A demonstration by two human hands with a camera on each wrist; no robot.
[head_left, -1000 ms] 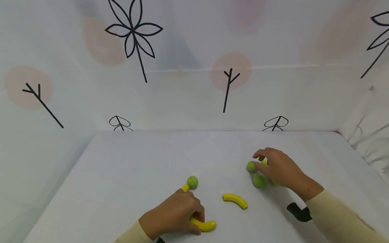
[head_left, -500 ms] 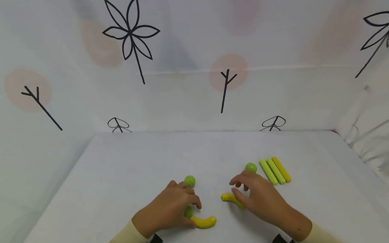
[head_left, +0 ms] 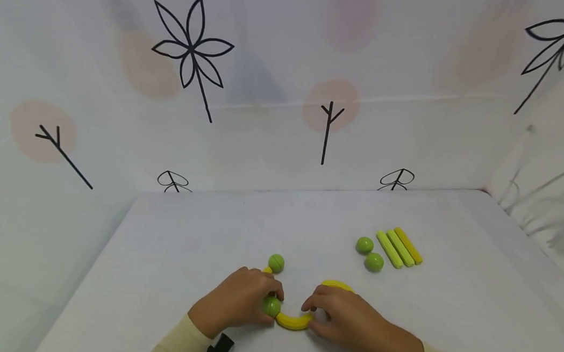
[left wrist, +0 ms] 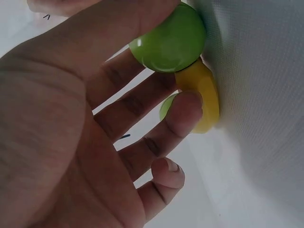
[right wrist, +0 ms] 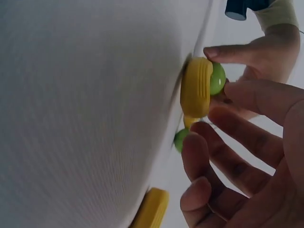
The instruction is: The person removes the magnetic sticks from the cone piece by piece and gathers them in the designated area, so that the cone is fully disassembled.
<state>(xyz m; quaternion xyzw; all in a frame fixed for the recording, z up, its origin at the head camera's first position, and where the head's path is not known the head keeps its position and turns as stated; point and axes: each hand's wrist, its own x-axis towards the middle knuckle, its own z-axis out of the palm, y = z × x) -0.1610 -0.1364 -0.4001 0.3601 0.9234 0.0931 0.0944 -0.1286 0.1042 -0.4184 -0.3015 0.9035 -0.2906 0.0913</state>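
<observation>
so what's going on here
A person is handling toy-like pieces on a white table. The left hand holds a green ball at one end of a curved yellow piece. The right hand is at that piece's other end; whether it grips it is hard to tell. Two other green balls and three sticks lie beyond the right hand.

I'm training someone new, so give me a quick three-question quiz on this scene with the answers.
1. How many sticks lie side by side?
2. True or false: the left hand holds a stick.
3. Which is nearest the right hand: A, a stick; B, a curved piece; C, the table's far edge?

Key: 1. Three. 2. False; it holds a ball. 3. B.
</observation>
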